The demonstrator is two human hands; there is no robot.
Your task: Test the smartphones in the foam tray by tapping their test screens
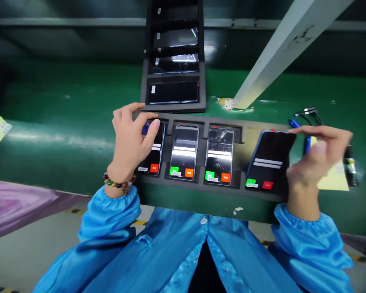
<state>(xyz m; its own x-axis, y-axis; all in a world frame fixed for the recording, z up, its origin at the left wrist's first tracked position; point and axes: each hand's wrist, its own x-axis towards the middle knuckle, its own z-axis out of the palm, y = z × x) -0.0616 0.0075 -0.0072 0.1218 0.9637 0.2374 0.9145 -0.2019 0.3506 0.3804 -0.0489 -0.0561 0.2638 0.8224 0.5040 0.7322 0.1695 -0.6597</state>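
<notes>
A dark foam tray (184, 185) holds a row of smartphones with lit screens, each facing up. My left hand (131, 136) is over the leftmost phone (154, 156), fingers apart and curved, thumb and forefinger at its top end. Two phones in the middle, one left (184, 152) and one right (219, 154), lie in their slots with green and red buttons on their screens. At the right end, my right hand (315, 158) grips the upper right corner of another phone (270, 158), which is tilted with its top end raised from the tray.
Behind stands a second foam tray (173, 108) with several dark-screened phones. A slanted metal post (268, 53) rises from the green bench (64, 130). Yellow paper (334, 179), a black marker (350, 167), blue pens and a cable (311, 116) lie at the right.
</notes>
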